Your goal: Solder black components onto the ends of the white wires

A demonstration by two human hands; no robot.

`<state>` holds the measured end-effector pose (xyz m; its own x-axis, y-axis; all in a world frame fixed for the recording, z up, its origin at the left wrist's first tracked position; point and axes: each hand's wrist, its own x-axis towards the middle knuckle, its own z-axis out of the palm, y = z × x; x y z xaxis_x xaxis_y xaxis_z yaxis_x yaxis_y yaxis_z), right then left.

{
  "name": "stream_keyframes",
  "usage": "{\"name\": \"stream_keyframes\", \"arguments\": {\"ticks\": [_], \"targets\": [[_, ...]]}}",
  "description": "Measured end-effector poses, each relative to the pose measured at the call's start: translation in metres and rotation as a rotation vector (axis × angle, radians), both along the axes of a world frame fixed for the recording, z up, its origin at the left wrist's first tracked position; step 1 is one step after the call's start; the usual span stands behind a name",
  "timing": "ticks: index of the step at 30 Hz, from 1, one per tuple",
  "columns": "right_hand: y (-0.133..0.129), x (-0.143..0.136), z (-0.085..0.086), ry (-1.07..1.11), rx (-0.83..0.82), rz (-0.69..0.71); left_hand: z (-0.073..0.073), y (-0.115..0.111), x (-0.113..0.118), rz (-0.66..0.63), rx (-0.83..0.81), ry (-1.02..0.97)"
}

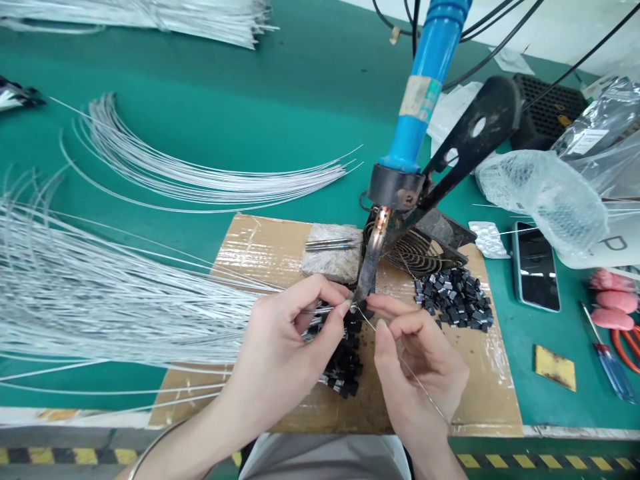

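My left hand (287, 340) pinches a thin pale wire (317, 310) close to its end, just left of the iron's tip. Between the thumb and fingers of my right hand (420, 360) runs a thin strand of solder wire (423, 387), its upper end reaching that same tip. The blue-handled soldering iron (413, 113) is fixed in a black bracket (465, 143) and points down between my hands. Fingers partly hide the small joint there. Black connectors (345, 370) on the ends of white wires (150, 293) lie partly under my left hand.
Cardboard (270, 243) covers the work area. On it are a wrapped block (333, 267) with thin metal pieces, a black coil stand (415, 247) and a pile of small black parts (455, 300). To the right lie a phone (537, 267), yellow sponge (555, 368) and screwdriver (613, 367).
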<state>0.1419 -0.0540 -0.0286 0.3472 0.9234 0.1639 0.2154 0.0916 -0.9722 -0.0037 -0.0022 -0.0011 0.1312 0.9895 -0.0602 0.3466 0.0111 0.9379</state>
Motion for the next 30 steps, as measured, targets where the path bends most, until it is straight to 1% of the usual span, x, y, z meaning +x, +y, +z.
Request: {"name": "stream_keyframes", "arguments": {"ticks": [4, 11, 16, 22, 26, 30], "targets": [[0.0007, 0.0034, -0.0028, -0.05, 0.046, 0.033, 0.0012, -0.001, 0.0003, 0.009, 0.024, 0.022], [0.0023, 0.0019, -0.0019, -0.063, 0.074, 0.015, 0.0004, -0.0001, 0.0006, 0.014, 0.049, 0.033], [0.0017, 0.0024, -0.0003, -0.08, 0.055, 0.024, -0.0008, -0.0008, -0.0003, 0.015, 0.051, 0.019], [0.0016, 0.0019, -0.0014, -0.071, 0.07, 0.018, -0.0001, -0.0014, 0.0009, 0.013, 0.052, 0.02], [0.0006, 0.0, -0.0017, -0.058, 0.039, 0.0, -0.0009, -0.0006, 0.0007, 0.015, 0.037, 0.037], [0.0007, -0.0005, -0.0026, -0.077, 0.041, -0.006, -0.0016, 0.0003, 0.0006, 0.014, 0.031, 0.042]]}}
